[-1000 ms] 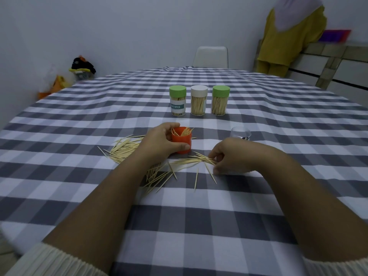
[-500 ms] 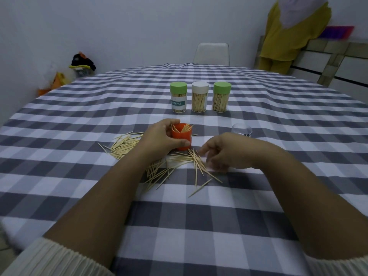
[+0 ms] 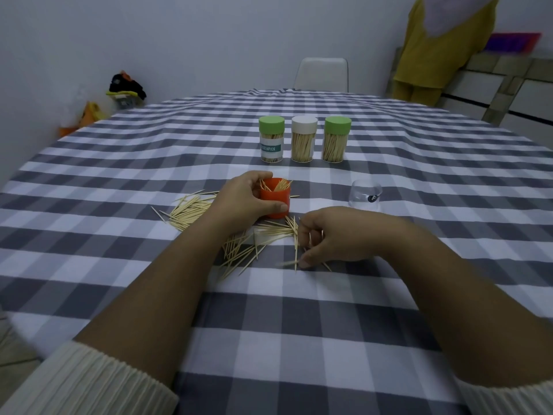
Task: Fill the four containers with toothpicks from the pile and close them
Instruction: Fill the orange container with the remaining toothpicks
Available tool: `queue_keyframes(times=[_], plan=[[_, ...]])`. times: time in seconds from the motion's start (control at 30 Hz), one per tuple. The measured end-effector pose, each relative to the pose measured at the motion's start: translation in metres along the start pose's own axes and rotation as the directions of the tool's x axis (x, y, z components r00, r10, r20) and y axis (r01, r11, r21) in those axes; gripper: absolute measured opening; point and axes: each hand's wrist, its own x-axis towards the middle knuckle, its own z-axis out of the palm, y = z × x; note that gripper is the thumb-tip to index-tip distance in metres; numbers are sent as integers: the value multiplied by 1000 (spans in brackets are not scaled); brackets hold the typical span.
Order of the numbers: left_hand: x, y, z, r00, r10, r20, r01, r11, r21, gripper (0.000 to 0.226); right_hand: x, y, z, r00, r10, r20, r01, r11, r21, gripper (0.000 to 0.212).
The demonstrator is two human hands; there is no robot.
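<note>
My left hand (image 3: 244,199) grips an orange cup (image 3: 276,202) standing upright on the checked tablecloth, with a few toothpicks sticking out of it. My right hand (image 3: 332,238) lies just right of it, fingers curled, pinching toothpicks off the scattered toothpick pile (image 3: 245,244). More loose toothpicks (image 3: 188,211) lie left of my left wrist. Three closed, filled containers stand in a row behind: a labelled one with a green lid (image 3: 271,139), one with a white lid (image 3: 304,139) and another with a green lid (image 3: 337,139). A clear piece (image 3: 364,195) sits right of the cup.
The round table (image 3: 419,181) carries a grey-and-white checked cloth. A white chair (image 3: 321,74) stands at the far side. A person in yellow clothes (image 3: 434,46) stands at the back right by a low wall. Bags (image 3: 125,89) lie on the floor at the back left.
My right hand has raked toothpicks nearer to me and slid slightly toward me along the pile. My left hand keeps its hold on the orange cup.
</note>
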Motion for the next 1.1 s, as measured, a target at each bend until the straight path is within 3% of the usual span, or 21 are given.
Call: queue_keyframes(times=[0.17,0.3,0.37,0.5,0.67,1.1], plan=[[1,0,0,1000,-4,-6,4,1000,12,78,10,3,4,988,-35,-148,32,999,-20,10],[1,0,1,1000,-5,-4,6,1000,17,78,13,6,0,975,0,-224,41,983,178,13],[0,0,1,1000,-5,-2,5,1000,10,77,7,10,-6,988,8,-151,28,972,235,21],[1,0,0,1000,-2,1,2,1000,21,78,-1,17,-13,997,-66,28,66,998,-12,36],[0,0,0,1000,-7,0,7,1000,30,78,1,13,-9,993,-101,63,100,995,19,30],[1,-1,0,1000,-8,-14,8,1000,3,78,17,15,1,963,-123,-238,143,987,67,17]])
